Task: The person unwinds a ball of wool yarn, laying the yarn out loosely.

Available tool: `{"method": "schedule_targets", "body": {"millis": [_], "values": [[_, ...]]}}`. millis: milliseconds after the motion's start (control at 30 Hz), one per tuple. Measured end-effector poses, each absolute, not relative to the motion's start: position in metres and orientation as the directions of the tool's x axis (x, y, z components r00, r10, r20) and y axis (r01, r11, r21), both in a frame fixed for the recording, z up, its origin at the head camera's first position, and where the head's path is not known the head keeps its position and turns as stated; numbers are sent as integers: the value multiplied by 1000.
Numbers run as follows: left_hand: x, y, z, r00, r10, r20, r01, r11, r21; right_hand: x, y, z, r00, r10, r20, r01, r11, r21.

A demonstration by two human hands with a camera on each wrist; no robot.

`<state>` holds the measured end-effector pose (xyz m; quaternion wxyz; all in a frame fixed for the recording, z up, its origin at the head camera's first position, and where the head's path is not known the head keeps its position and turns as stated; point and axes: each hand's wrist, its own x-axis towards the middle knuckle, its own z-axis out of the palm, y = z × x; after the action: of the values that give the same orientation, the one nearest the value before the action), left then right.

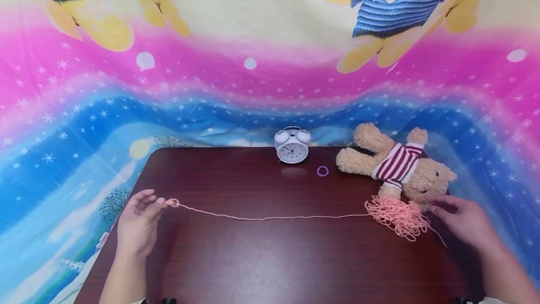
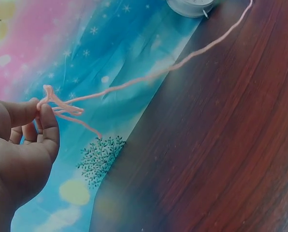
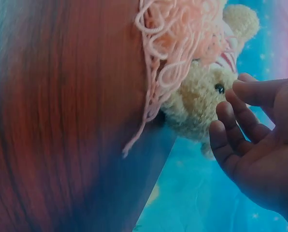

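On the left, my left hand pinches a small looped end of pink yarn between thumb and forefinger. From there a single strand runs across the table to a tangled pile of the same yarn on the right. My right hand is beside that pile, its fingers loosely bent with nothing between them. Close by its fingertips is the head of a tan teddy bear, which lies on its back in a red-and-white striped shirt. A loose yarn tail hangs from the pile near this hand.
At the back edge of the dark wooden table stands a white twin-bell alarm clock. A purple ring lies between it and the bear. Behind the table hangs a colourful printed cloth, which also covers both sides.
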<state>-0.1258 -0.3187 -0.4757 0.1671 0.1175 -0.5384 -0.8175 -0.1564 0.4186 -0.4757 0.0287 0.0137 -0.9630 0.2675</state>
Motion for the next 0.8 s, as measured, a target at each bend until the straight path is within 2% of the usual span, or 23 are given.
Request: {"method": "schedule_targets", "body": {"millis": [367,800], "values": [[-133,-303,-474,-932,-363,5,148,-366,919,-158,372,-461,-973,-17,232,-145,825,-546],[-133,-281,-473,-955,-297,7,110,-329,938,-168,302,-466,-964,-88,250,-223,779,-586]]}}
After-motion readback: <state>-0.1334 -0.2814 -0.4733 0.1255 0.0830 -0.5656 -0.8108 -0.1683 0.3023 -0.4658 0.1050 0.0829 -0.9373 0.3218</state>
